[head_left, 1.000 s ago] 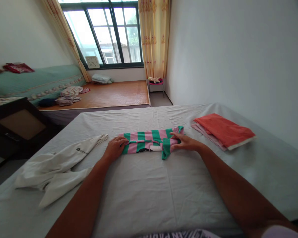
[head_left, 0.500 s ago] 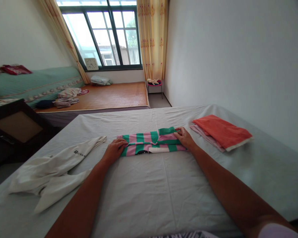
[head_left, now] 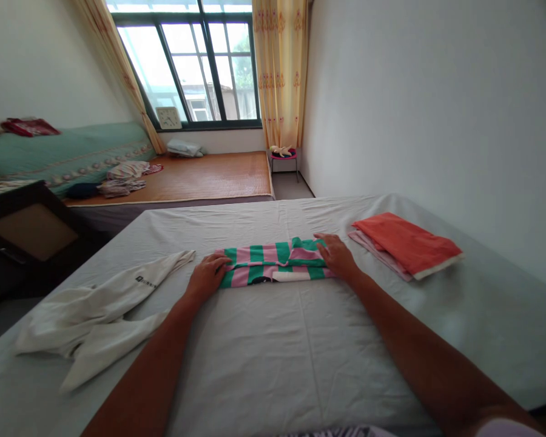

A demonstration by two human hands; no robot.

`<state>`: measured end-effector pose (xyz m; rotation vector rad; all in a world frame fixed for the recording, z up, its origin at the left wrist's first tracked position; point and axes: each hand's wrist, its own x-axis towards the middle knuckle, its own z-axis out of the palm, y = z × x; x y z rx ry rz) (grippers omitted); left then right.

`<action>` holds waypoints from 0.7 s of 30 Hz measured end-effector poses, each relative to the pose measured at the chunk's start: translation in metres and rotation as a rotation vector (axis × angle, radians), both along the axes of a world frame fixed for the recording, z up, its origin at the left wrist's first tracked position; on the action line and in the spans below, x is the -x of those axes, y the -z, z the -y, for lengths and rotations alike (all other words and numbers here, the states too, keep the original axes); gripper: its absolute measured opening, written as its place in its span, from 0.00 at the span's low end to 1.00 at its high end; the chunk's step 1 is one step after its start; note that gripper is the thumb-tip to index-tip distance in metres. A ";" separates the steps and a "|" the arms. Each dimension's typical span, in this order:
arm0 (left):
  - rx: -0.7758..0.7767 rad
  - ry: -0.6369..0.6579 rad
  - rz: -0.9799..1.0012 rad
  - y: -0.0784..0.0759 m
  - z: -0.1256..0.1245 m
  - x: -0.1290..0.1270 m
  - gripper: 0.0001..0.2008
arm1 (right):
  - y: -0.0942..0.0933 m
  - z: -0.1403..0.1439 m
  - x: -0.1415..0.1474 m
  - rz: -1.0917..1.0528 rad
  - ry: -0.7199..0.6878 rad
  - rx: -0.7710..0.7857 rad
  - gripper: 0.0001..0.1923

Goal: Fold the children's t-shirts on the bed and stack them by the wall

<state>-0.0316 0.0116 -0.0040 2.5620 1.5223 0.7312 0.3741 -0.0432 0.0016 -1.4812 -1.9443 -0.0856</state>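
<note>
Garment [head_left: 256, 255] clear of sheet [head_left: 255, 352] edges

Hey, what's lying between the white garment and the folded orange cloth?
In the head view, a folded green-and-pink striped garment lies there, with the left hand at its left end and the right hand at its right.

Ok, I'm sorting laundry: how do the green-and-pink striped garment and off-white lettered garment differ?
The green-and-pink striped garment is folded into a narrow strip; the off-white lettered garment lies loosely spread. The striped one is boldly patterned; the off-white one mostly plain. The left hand and right hand touch the striped one, not the off-white one. Both lie on the pale sheet.
</note>
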 end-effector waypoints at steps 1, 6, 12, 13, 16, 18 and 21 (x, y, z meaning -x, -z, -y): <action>-0.008 -0.095 -0.007 0.000 0.000 0.002 0.19 | 0.000 0.004 0.009 0.071 -0.073 0.065 0.23; 0.075 -0.501 -0.137 0.000 -0.001 0.014 0.25 | 0.006 0.016 0.037 0.304 -0.207 0.325 0.27; 0.137 -0.274 -0.143 -0.003 0.002 0.011 0.19 | 0.006 0.016 0.037 0.311 -0.171 0.339 0.29; 0.138 -0.241 -0.134 -0.005 0.003 0.009 0.20 | 0.005 0.016 0.038 0.321 -0.183 0.338 0.28; 0.149 -0.194 -0.111 -0.011 0.008 0.003 0.24 | 0.007 0.015 0.041 0.325 -0.159 0.282 0.29; 0.175 -0.229 -0.097 -0.015 0.012 -0.002 0.27 | 0.009 0.013 0.045 0.320 -0.134 0.248 0.30; 0.229 -0.290 -0.065 -0.018 0.016 -0.007 0.31 | 0.013 0.010 0.052 0.322 -0.137 0.263 0.29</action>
